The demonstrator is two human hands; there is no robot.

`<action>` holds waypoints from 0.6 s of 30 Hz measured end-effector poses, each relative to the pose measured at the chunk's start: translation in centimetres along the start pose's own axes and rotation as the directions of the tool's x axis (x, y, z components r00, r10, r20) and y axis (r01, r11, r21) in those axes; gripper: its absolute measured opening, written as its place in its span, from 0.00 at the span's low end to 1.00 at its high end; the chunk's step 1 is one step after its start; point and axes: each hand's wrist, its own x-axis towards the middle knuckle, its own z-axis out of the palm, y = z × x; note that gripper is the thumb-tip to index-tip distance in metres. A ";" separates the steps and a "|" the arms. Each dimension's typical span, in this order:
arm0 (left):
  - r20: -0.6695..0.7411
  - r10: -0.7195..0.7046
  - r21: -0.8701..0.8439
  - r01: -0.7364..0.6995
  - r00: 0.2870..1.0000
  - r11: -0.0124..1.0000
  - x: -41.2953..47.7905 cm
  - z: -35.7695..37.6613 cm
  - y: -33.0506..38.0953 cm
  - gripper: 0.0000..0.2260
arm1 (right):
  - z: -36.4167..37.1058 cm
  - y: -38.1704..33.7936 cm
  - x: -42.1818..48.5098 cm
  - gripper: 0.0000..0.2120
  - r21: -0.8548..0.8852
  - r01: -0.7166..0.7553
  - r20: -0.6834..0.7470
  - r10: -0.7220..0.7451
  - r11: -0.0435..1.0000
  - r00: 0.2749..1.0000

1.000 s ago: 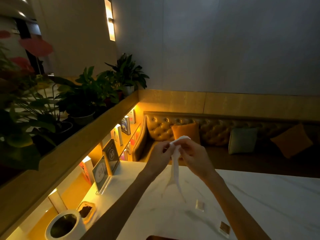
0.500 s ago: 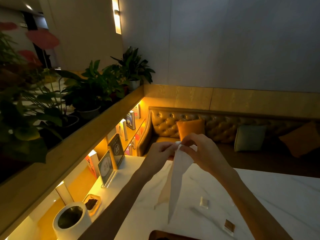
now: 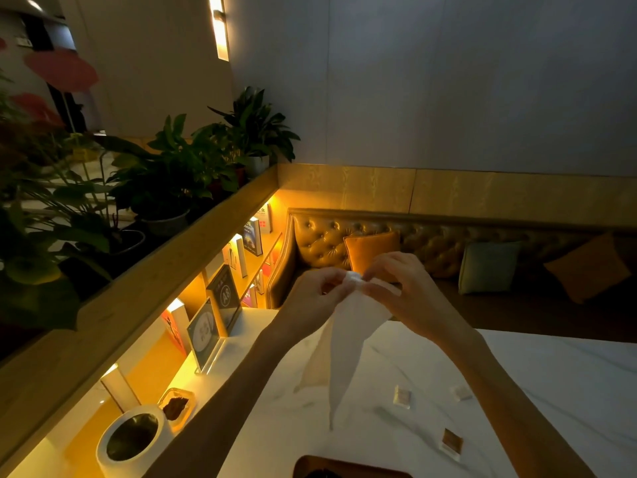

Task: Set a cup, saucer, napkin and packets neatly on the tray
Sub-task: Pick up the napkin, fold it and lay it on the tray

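Note:
A white paper napkin (image 3: 348, 339) hangs in the air above the marble table (image 3: 551, 391). My left hand (image 3: 317, 298) and my right hand (image 3: 403, 288) pinch its top edge together, and it droops to a point below. Three small packets lie on the table: a white packet (image 3: 402, 397), another pale packet (image 3: 461, 393) partly behind my right forearm, and a brown packet (image 3: 451, 441). The dark wooden tray (image 3: 344, 468) shows only its far rim at the bottom edge. No cup or saucer is in view.
A white cylindrical container (image 3: 132, 441) and a small dish (image 3: 177, 407) sit at the near left. Acrylic sign stands (image 3: 206, 334) and books line the lit shelf on the left. Beyond the table stands a tufted bench with cushions (image 3: 372, 250).
The napkin has opened from a thin twisted strip into a wider hanging sheet. Both hands have stayed together at its top. The view has tilted down slightly.

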 end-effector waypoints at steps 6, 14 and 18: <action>-0.093 -0.068 -0.056 0.063 0.993 0.996 0.2 -1.7 -0.4 0.11 | -1.4 2.5 -1.5 0.06 0.226 -0.124 0.112 0.101 0.966 0.989; -0.169 -0.075 -0.002 0.076 0.983 0.997 0.0 -0.3 -0.6 0.12 | -1.0 3.6 -1.3 0.11 0.056 -0.106 0.013 0.106 0.993 0.994; -0.156 -0.033 0.037 0.039 0.987 0.999 0.4 0.6 -0.1 0.11 | -1.0 1.4 0.3 0.25 0.056 -0.059 0.083 0.055 0.997 0.995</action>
